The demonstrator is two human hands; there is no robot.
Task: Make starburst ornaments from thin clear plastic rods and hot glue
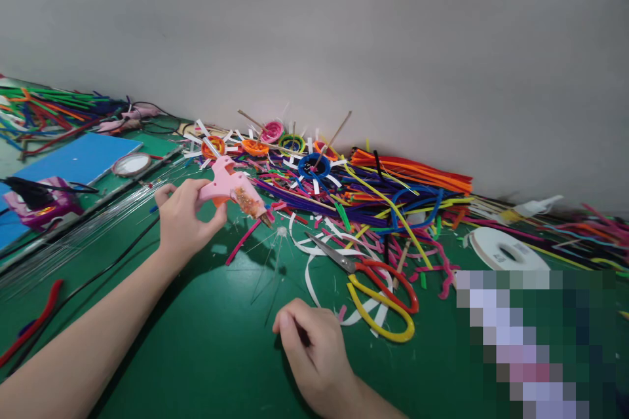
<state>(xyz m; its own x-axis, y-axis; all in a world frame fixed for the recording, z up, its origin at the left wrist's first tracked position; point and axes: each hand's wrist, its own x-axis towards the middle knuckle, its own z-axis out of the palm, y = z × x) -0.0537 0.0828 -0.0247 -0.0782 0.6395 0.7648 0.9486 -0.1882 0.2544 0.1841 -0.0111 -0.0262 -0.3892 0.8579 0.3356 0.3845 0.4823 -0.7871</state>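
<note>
Currently, far L, purple box (49, 208) sits by blue board (88, 156); black cable (105, 265) runs toward L forearm. L hand (184, 222) grips pink glue gun (227, 177), fingers wrapped round its handle; gun is raised above green table (196, 340), nozzle tilted down-R. Thin-strand cluster (282, 232) has its pale hub just R of nozzle tip, approx. ctr. R hand (317, 357), nearer the wearer, has fingers curled in, thumb close to index; can't tell whether it pinches a fine strand. Next R: scissors (348, 264) w/ red/yel. handles. Farther R: white reel (484, 245).
</note>
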